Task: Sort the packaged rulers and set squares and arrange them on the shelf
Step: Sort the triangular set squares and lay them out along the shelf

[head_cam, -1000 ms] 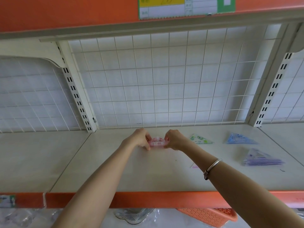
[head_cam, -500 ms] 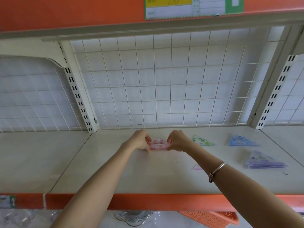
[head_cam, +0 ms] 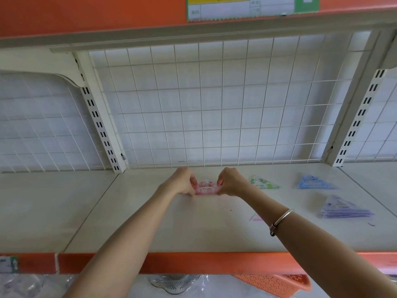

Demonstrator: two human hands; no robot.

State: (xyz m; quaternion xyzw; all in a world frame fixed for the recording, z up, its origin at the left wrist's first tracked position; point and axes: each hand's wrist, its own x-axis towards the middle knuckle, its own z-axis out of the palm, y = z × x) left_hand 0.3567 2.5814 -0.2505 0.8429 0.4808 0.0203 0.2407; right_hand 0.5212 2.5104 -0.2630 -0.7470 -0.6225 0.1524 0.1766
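Observation:
A pink packaged set square pack (head_cam: 206, 188) lies on the white shelf (head_cam: 193, 229) near the back grid. My left hand (head_cam: 182, 182) pinches its left end and my right hand (head_cam: 231, 182) pinches its right end. To the right lie a green set square pack (head_cam: 263, 183), a blue pack (head_cam: 314, 182) and a stack of purple packs (head_cam: 341, 208). A small pink-edged packet (head_cam: 256, 218) shows partly behind my right forearm.
A white wire grid (head_cam: 214, 104) backs the shelf between two slotted uprights (head_cam: 101, 127). An orange strip (head_cam: 193, 262) edges the shelf front. Below it sit an orange perforated basket (head_cam: 277, 284) and a clear glass dish (head_cam: 174, 283). A price label (head_cam: 251, 6) hangs above.
Both hands stay on the pink pack at the back of the shelf; the view has shifted slightly, and the pack looks barely moved.

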